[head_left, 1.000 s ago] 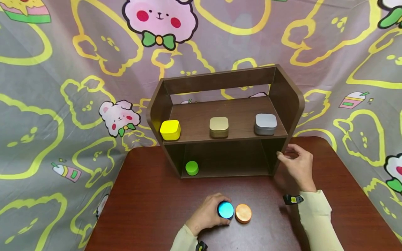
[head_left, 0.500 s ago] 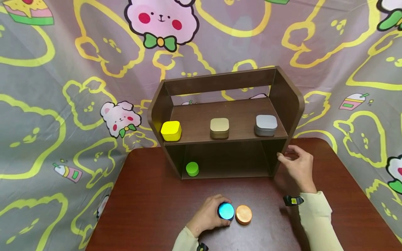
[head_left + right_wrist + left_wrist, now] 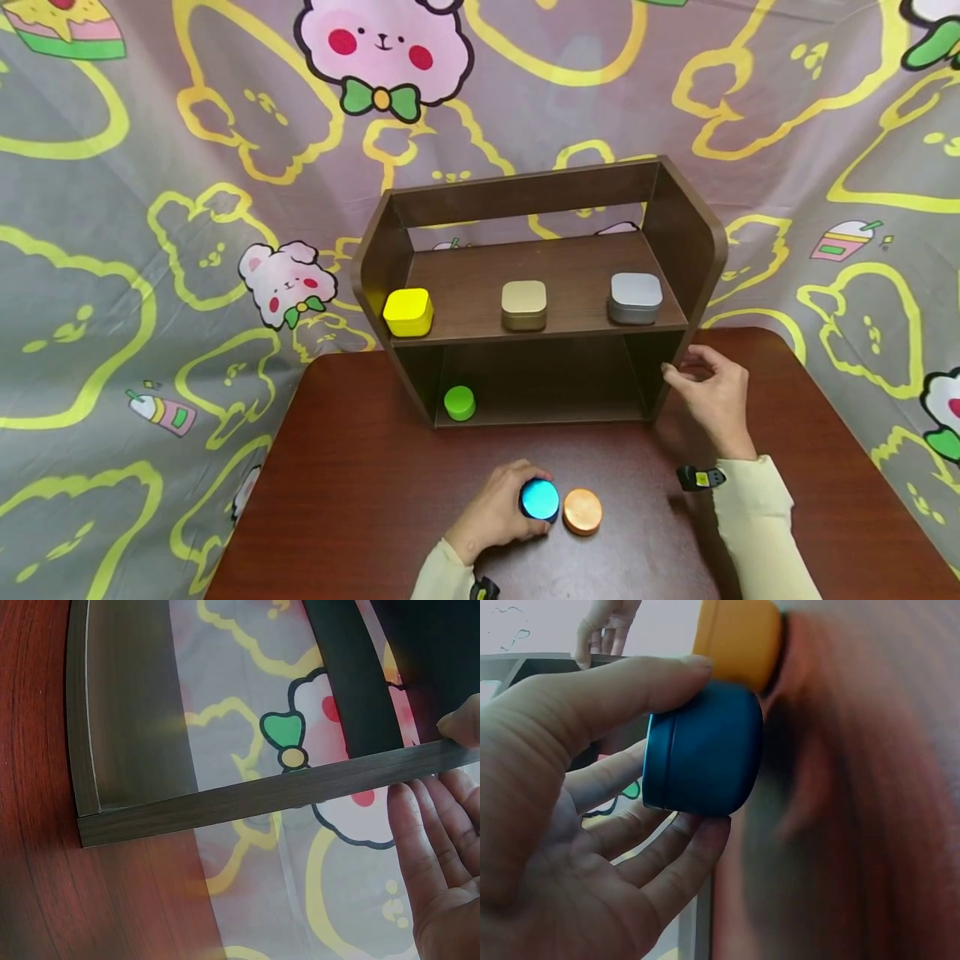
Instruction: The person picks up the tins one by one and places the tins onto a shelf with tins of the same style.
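My left hand [image 3: 498,510] holds a round blue tin [image 3: 540,500] between thumb and fingertips, low over the front of the table. In the left wrist view the thumb lies across one side of the blue tin [image 3: 709,750] and the fingertips meet the opposite side. Just right of it sits a round orange tin [image 3: 582,512]. My right hand [image 3: 712,396] grips the right side panel of a dark brown two-tier shelf [image 3: 684,225]. The right wrist view has the thumb on the panel's inner face and the fingers along its outer face.
On the upper tier stand a yellow square tin [image 3: 408,312], a gold one [image 3: 523,305] and a silver one [image 3: 634,297]. A round green tin [image 3: 460,403] sits at the lower tier's left end. Behind the reddish-brown table [image 3: 352,500] hangs a cartoon-patterned cloth [image 3: 210,333].
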Motion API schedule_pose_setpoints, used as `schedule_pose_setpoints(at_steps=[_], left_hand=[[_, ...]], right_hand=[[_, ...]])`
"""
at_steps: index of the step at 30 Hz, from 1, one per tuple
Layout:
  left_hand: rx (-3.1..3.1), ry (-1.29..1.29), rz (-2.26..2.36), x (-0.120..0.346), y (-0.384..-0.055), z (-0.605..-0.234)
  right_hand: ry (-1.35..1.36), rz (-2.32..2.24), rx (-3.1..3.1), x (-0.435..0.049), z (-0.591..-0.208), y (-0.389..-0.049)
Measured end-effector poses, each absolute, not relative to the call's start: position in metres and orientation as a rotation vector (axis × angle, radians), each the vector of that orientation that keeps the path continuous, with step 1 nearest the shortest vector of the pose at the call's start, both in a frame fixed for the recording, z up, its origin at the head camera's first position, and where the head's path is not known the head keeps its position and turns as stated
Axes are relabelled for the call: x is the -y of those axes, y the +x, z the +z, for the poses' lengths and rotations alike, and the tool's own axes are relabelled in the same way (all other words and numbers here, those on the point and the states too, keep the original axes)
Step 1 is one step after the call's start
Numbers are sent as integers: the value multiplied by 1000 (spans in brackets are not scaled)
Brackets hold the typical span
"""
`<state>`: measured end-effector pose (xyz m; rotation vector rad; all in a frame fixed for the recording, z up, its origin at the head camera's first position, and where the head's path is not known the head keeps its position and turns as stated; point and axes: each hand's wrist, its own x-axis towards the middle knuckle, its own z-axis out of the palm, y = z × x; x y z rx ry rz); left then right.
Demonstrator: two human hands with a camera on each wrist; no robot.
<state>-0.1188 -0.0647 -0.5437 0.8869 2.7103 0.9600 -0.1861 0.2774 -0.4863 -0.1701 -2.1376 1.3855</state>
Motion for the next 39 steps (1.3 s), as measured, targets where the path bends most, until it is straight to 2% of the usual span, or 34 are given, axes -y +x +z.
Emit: schedule_pose_setpoints(at_steps=[16, 39], left_hand=[[-2726, 851, 984, 69, -128, -525], [-2748, 810, 1083, 64, -162, -488]], right_hand=[[-170, 1394, 2131, -277, -488, -186], [-177, 1368, 2145, -278, -487, -185]])
